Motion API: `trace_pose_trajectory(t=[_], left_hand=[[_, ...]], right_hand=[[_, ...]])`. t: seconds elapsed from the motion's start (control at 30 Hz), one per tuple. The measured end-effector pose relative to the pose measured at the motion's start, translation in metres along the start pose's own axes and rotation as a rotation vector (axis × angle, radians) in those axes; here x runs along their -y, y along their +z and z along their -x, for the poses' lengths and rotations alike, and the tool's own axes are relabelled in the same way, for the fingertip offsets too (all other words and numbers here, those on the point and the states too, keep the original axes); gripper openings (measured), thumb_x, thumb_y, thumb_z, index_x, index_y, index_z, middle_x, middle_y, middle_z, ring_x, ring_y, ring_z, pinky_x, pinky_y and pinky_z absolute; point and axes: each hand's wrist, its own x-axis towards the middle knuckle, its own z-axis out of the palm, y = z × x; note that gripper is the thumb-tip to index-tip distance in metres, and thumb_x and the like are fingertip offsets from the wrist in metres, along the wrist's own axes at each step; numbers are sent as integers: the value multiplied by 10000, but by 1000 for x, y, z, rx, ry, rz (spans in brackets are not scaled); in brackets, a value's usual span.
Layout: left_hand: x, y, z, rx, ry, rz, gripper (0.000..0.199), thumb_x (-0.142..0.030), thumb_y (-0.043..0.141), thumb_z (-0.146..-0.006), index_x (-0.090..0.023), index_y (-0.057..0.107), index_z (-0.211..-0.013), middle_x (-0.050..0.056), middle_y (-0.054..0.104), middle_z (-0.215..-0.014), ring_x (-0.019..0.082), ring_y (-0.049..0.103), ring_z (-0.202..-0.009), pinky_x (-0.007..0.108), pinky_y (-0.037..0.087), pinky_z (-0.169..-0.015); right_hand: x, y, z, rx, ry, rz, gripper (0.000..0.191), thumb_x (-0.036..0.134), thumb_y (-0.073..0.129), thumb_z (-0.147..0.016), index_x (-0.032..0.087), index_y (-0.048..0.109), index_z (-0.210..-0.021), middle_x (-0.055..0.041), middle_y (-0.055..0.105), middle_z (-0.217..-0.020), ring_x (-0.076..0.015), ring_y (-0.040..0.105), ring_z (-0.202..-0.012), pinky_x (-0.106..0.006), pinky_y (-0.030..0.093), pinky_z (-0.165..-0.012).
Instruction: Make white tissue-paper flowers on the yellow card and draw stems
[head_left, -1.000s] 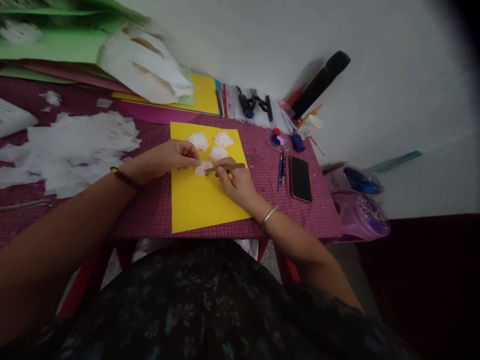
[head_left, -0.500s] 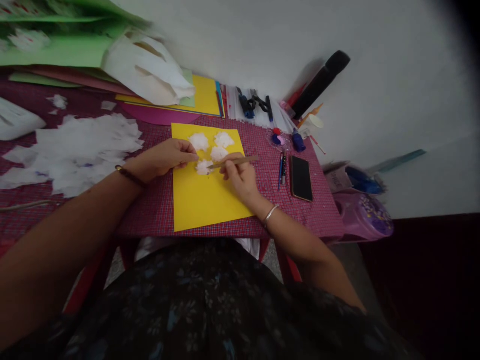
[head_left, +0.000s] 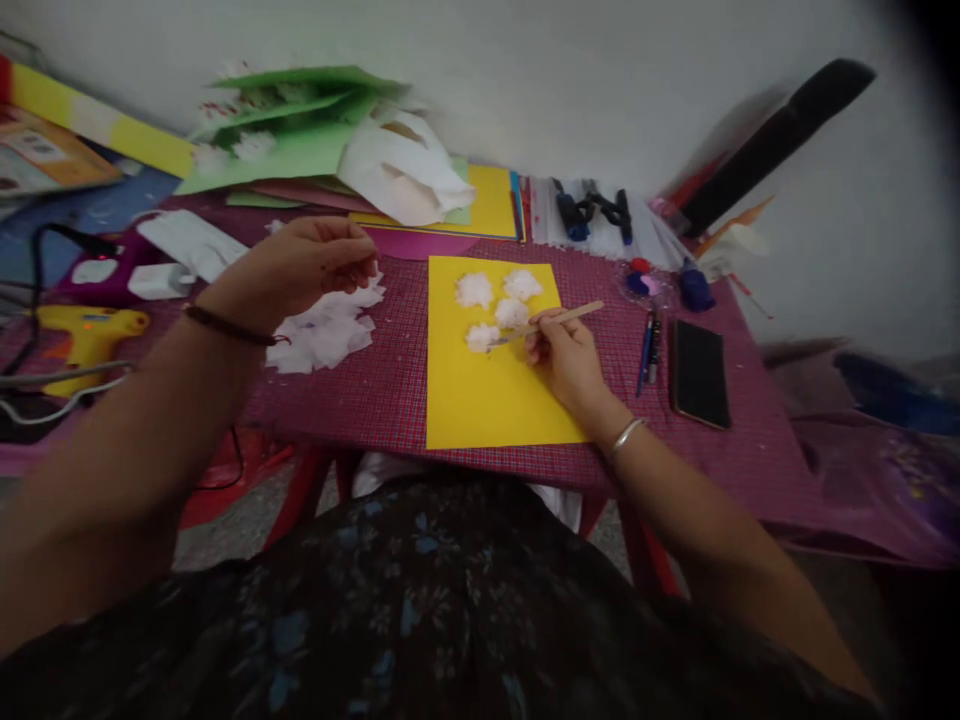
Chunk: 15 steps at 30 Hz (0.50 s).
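A yellow sheet of paper (head_left: 495,405) lies on the table with several tufts of crumpled white tissue paper (head_left: 474,290) on its upper half. Over that sheet, my right hand (head_left: 570,355) pinches a flat wooden stick (head_left: 581,311), its tip at the lowest tuft. My left hand (head_left: 307,265) is raised to the left, off the sheet, its fingers curled together and nothing visible between them. Below and behind it spreads a heap of white tissue paper squares (head_left: 322,335), partly hidden by the hand and forearm.
A yellow glue gun (head_left: 86,340) and a purple power strip (head_left: 97,275) with cables lie at the left. Green paper (head_left: 300,150) and a white mask-like piece (head_left: 405,175) sit at the back. Rightward are pens (head_left: 649,345), a dark phone (head_left: 700,372) and a blue bottle (head_left: 696,287).
My left hand has left the lowest tuft and moved up and left over the tissue heap. My right hand keeps the stick at that tuft. The view has swung left.
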Motion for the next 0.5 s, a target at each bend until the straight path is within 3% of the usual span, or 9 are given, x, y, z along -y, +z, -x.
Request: trace_pose_trajectory(t=[0.07,0.17,0.27,0.33,0.4,0.5], left_hand=[[9,-6,11,2,-29,-123,306,-523,807,-813,-265,644,-799,54,658,-803,199,569,-730,363,464,-661],[27,8,22,61,10,-326,270,-482,710,-891,-221,662,-839,12,650,-759,169,544,-697,345,457,-681],[40,44,32,128,164,-512,246,-433,625,-923,-202,703,-955,53,755,-869,230,640,-792,376,509,-729],[44,71,43,158,354,-671,260,-402,594,-942,-203,741,-1022,121,809,-1044,294,708,-970,444,564,-897],[46,95,56,193,508,-788,319,-360,551,-975,-180,758,-1138,178,798,-1252,360,696,-1225,534,533,-1098],[51,118,75,225,568,-917,343,-342,558,-1021,-193,749,-1262,186,748,-1418,369,670,-1330,547,535,-1134]], right_hand=[[1,4,3,-9,-30,35,216,430,678,-992,258,574,-912,67,617,-617,-109,537,-482,-244,417,-464],[2,8,8,25,-176,124,346,578,677,-974,268,532,-925,68,619,-635,-109,544,-497,-257,433,-485],[0,7,13,71,-314,278,445,705,592,-993,263,545,-978,45,651,-685,-122,577,-534,-282,464,-529],[0,6,16,105,-371,389,469,723,528,-1026,256,564,-1010,21,682,-732,-137,623,-592,-302,494,-586],[-1,4,19,142,-406,469,470,710,484,-1055,250,582,-1042,-7,715,-801,-155,671,-672,-320,519,-642],[-1,4,20,186,-427,521,455,671,444,-1090,245,603,-1081,-35,741,-874,-177,707,-761,-332,539,-684]])
